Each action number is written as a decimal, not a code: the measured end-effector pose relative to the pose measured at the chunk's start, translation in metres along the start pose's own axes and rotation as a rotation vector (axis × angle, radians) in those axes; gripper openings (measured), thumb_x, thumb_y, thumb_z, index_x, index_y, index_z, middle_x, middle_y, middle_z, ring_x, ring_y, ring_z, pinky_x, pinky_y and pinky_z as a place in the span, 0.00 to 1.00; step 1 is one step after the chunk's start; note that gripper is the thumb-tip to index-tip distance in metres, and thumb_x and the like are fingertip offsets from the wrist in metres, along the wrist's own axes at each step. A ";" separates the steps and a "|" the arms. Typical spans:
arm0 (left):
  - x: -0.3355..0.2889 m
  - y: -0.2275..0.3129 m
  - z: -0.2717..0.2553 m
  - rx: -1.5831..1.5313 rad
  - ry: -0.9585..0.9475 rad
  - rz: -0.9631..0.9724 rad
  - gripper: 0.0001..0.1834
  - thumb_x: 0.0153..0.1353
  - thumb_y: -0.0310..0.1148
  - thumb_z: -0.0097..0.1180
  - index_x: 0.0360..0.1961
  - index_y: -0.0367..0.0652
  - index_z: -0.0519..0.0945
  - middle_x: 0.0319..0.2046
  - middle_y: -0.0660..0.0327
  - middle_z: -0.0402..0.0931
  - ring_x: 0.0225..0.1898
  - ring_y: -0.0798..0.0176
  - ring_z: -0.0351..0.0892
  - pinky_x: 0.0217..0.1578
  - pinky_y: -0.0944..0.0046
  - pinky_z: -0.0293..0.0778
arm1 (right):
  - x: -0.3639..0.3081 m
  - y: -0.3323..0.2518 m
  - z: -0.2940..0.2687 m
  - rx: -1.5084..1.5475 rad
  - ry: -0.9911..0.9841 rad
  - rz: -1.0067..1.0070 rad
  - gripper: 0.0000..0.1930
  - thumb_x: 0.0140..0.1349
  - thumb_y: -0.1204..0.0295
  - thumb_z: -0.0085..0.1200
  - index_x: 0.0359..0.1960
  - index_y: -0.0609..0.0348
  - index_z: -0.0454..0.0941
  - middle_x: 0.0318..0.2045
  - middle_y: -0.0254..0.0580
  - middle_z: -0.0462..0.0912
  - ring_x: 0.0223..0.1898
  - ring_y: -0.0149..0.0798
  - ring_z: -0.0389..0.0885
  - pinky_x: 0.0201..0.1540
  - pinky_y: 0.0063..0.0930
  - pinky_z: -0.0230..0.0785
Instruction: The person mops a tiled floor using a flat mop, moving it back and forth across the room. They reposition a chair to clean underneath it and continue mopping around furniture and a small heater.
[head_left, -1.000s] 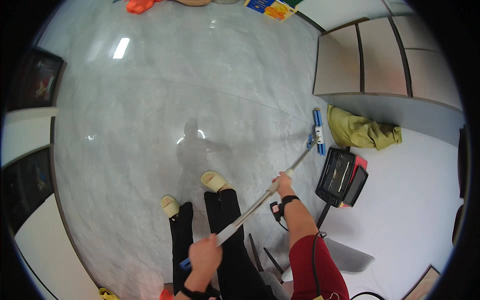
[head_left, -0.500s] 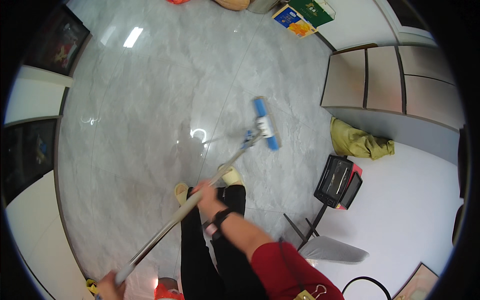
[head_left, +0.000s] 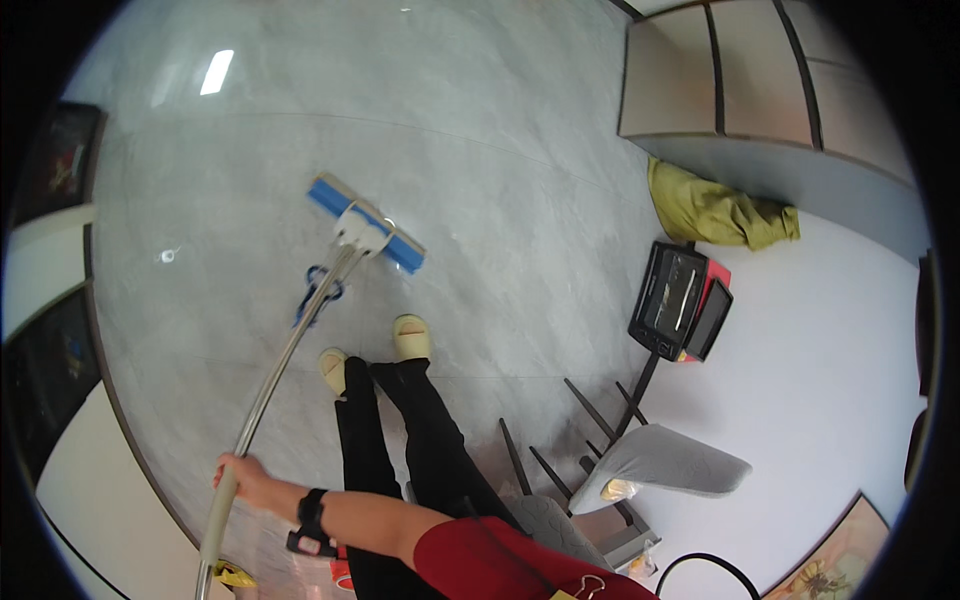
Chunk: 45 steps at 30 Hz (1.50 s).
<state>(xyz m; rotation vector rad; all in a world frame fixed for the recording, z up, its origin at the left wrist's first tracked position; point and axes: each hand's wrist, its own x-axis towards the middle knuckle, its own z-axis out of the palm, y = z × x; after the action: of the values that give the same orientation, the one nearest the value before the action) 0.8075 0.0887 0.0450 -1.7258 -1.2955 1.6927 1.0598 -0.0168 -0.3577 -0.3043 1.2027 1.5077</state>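
A sponge mop (head_left: 271,385) slants across the floor from the lower left, its blue and white head (head_left: 366,224) lying flat on the grey tiles ahead of my feet. My right hand (head_left: 240,474) is wrapped round the pale grip of its metal pole, the arm reaching leftward across my body. A blue lever (head_left: 320,292) sits on the pole just behind the head. The pole's upper end runs out of the picture at the bottom, and my left hand is out of sight.
My slippers (head_left: 411,338) stand just behind the mop head. At right are a grey chair (head_left: 655,462), a black and red toaster oven (head_left: 680,303), an olive cloth bag (head_left: 715,205) and a cabinet (head_left: 672,80). Dark-fronted cabinets (head_left: 50,370) line the left side.
The mop head has swung left across the floor. My right hand has moved left and down with the pole, and my left hand has gone out of view. The view has shifted too.
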 end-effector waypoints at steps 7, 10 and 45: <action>0.030 0.280 -0.086 -0.646 0.555 0.643 0.15 0.33 0.26 0.59 0.29 0.40 0.79 0.18 0.51 0.74 0.23 0.45 0.74 0.25 0.51 0.70 | -0.087 -0.298 -0.127 0.016 0.044 -0.614 0.04 0.55 0.73 0.45 0.26 0.57 0.69 0.18 0.39 0.68 0.21 0.40 0.70 0.29 0.39 0.69; -0.015 0.413 -0.144 -0.646 0.529 0.786 0.15 0.34 0.29 0.58 0.29 0.41 0.79 0.17 0.52 0.74 0.21 0.48 0.75 0.24 0.53 0.71 | -0.151 -0.425 -0.184 -0.262 0.531 -0.902 0.10 0.61 0.67 0.43 0.23 0.55 0.67 0.15 0.37 0.66 0.16 0.37 0.68 0.18 0.36 0.66; 0.037 0.083 0.077 -0.458 -0.243 0.181 0.12 0.41 0.32 0.59 0.26 0.35 0.74 0.20 0.44 0.73 0.26 0.39 0.74 0.27 0.49 0.69 | 0.074 0.141 -0.029 -0.162 0.109 0.111 0.09 0.53 0.74 0.52 0.24 0.67 0.67 0.15 0.46 0.73 0.15 0.44 0.76 0.18 0.40 0.70</action>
<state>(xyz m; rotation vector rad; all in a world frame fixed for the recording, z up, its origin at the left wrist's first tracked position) 0.7574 0.0537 -0.0567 -1.9820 -1.7983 1.8584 0.9037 0.0242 -0.3533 -0.4390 1.2017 1.7070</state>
